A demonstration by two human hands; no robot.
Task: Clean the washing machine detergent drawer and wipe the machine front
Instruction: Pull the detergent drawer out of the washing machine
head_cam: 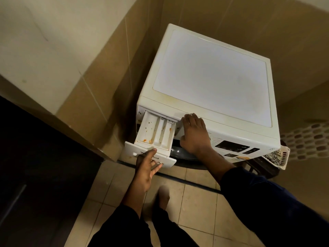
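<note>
A white front-loading washing machine [211, 75] stands in a tiled corner. Its detergent drawer [154, 130] is pulled far out at the upper left of the front; orange-brown residue spots its white compartments. My left hand [146, 166] grips the drawer's front panel [131, 151], thumb on top and fingers hooked under the handle recess. My right hand [193, 133] lies flat with straight fingers on the machine's front, just right of the drawer opening, fingertips at the top edge. The dark control display [231, 146] is to the right of that hand.
Beige tiled walls close in at the left and behind the machine. A white plastic basket [279, 157] sits at the machine's right. A dark doorway or cabinet [35, 157] fills the lower left. My bare foot [163, 196] stands on the tiled floor.
</note>
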